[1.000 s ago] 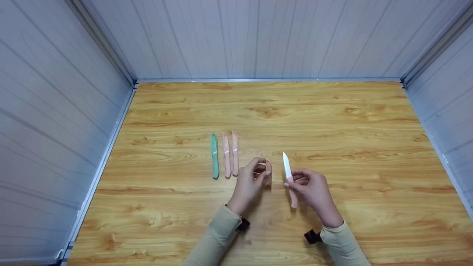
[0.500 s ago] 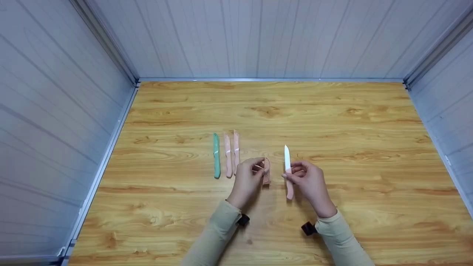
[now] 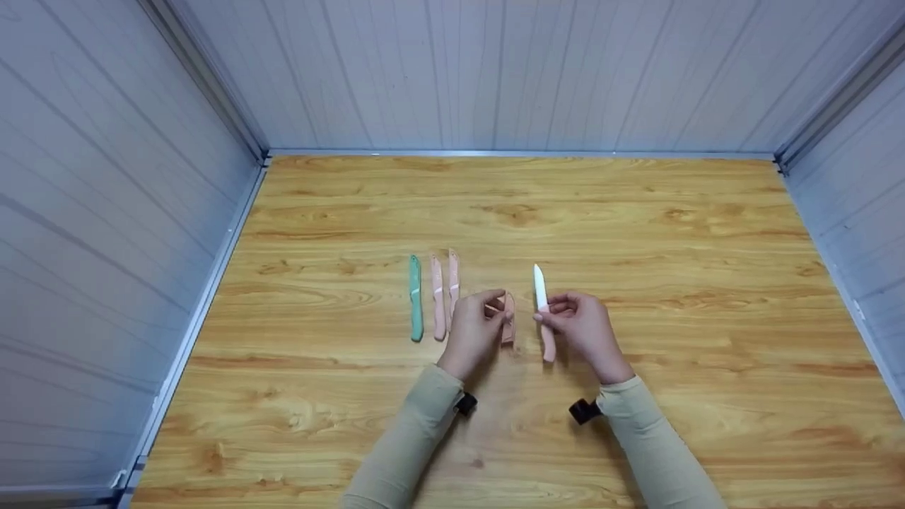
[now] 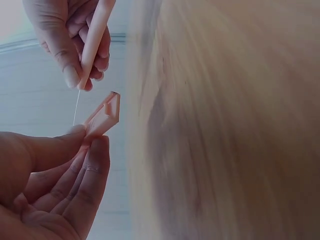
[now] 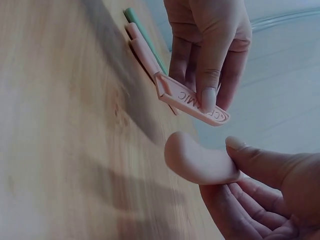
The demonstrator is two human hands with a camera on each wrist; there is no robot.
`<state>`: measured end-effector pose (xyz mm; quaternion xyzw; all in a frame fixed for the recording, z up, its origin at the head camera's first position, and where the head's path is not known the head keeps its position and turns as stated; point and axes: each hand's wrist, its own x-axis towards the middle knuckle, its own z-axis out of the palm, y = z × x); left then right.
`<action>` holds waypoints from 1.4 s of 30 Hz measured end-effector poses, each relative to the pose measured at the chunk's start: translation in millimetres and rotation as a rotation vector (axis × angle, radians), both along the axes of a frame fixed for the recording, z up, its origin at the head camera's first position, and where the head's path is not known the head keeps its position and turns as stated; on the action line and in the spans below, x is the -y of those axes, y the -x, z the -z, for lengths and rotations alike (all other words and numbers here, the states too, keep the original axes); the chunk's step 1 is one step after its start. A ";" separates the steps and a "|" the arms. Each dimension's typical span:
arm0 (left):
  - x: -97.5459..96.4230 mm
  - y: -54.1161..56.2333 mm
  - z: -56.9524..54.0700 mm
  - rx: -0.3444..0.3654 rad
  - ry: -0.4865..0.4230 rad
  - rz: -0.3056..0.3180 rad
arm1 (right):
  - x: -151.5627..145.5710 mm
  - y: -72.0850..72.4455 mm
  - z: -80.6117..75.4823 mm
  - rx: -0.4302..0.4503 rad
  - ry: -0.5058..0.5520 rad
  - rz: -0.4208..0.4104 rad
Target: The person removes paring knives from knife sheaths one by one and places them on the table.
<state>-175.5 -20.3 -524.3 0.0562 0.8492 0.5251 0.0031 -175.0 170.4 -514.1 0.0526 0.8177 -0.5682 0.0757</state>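
My left hand (image 3: pixel 475 326) pinches a pink knife sheath (image 3: pixel 508 329) between thumb and fingers; raised lettering shows on it in the right wrist view, and its open end appears in the left wrist view. Across a small gap, my right hand (image 3: pixel 585 326) grips a knife (image 3: pixel 546 343) by its pink handle, near the blade. The white blade (image 3: pixel 540 286) is bare and points toward the back wall. Sheath and knife are apart, both held above the table.
Left of my left hand, a green sheathed knife (image 3: pixel 416 304) and two pink sheathed knives (image 3: pixel 438 304) lie side by side on the wooden table (image 3: pixel 636 226). The left hand partly covers the nearer pink one. Pale panels (image 3: pixel 452 78) wall the table's back and sides.
Both hands have moved slightly away from me. The right hand has brought the knife closer to the sheath, narrowing the gap, and the blade's tilt has shifted a little.
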 end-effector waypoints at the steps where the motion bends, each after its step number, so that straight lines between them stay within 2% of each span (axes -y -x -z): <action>1: 0.4 2.2 0.3 0.005 0.000 -0.005 | -0.1 2.0 0.1 -0.001 -0.010 -0.006; 10: 1.2 21.6 0.8 0.083 0.030 -0.026 | 2.3 16.6 4.1 -0.004 -0.115 -0.032; 17: 2.7 33.4 1.2 0.065 0.098 -0.030 | 7.9 25.9 7.4 -0.006 -0.138 -0.056; 28: 4.2 42.1 10.3 0.090 0.097 -0.053 | 17.2 33.4 14.8 0.020 -0.156 -0.059; 36: 2.6 46.8 8.6 0.087 0.135 -0.061 | 24.3 38.5 14.8 0.062 -0.084 -0.041; 42: 2.2 49.6 7.7 0.090 0.168 -0.059 | 30.6 42.9 15.3 0.057 -0.091 -0.045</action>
